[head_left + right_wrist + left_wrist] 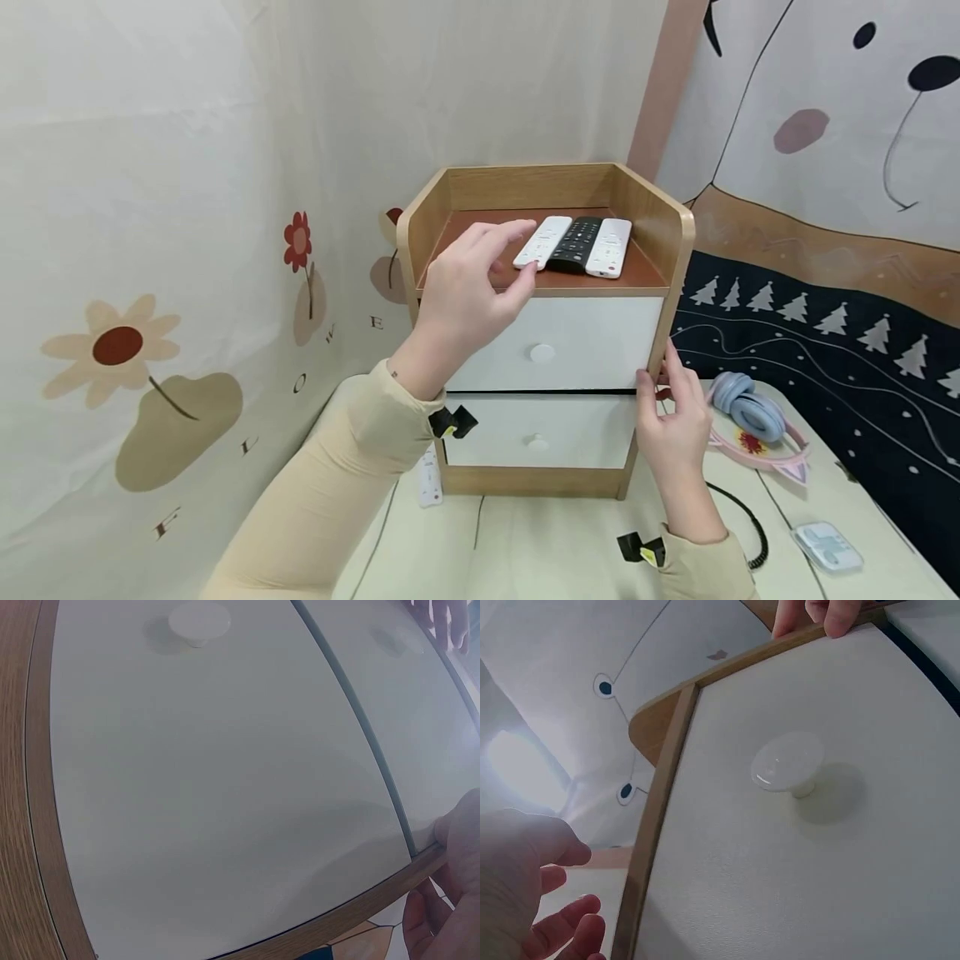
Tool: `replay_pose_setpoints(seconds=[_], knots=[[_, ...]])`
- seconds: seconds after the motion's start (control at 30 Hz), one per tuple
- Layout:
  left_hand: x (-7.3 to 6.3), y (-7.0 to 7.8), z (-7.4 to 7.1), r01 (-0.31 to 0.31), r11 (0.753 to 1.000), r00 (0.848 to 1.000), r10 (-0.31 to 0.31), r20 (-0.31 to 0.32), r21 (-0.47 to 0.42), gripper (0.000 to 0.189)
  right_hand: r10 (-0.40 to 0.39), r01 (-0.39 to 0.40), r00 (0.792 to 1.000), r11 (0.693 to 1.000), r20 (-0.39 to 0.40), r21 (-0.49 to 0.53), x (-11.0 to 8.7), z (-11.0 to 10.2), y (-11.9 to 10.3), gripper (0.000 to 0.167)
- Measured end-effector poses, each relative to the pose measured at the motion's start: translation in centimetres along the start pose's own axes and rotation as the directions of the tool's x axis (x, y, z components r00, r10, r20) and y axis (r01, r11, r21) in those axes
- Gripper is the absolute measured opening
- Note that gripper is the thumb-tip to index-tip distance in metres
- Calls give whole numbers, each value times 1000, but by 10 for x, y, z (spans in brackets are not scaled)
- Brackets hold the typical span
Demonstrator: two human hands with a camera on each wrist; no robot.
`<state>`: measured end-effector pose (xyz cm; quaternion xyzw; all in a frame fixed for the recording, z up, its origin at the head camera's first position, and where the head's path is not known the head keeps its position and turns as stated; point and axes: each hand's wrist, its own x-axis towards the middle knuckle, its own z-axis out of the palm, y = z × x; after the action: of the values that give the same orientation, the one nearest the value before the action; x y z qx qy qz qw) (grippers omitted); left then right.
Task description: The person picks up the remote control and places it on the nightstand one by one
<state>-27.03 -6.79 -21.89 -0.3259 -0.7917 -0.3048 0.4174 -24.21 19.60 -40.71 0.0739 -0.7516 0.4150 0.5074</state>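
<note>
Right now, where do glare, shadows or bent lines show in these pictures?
Head view: fairly even light, the black remote reasonably clear; left wrist view: a bright light glaring at left, a soft shadow beside the knob; right wrist view: dimmer, with the gap between the drawers bowing into a curve.

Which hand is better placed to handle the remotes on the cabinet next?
Likely the left hand: it's beside the leftmost white remote on top, holding nothing; the right hand holds the cabinet by its edge, lower down.

Remotes (609,250) are white or black; drawers (600,342) white; cabinet (532,482) wood-brown; navy cloth (862,392) bears white trees (832,321).
</note>
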Motion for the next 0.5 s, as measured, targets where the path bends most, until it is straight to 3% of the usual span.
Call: replay_pose_setpoints(seconds=[0.27,0.5], knots=[[-17,4,-12,-125,992,985,127,-115,23,50,2,-2,1000,1000,2,6,0,1,-2,62],[-36,9,-24,-181,979,963,196,-183,95,51,12,-12,1000,1000,9,-4,-1,0,-1,62]])
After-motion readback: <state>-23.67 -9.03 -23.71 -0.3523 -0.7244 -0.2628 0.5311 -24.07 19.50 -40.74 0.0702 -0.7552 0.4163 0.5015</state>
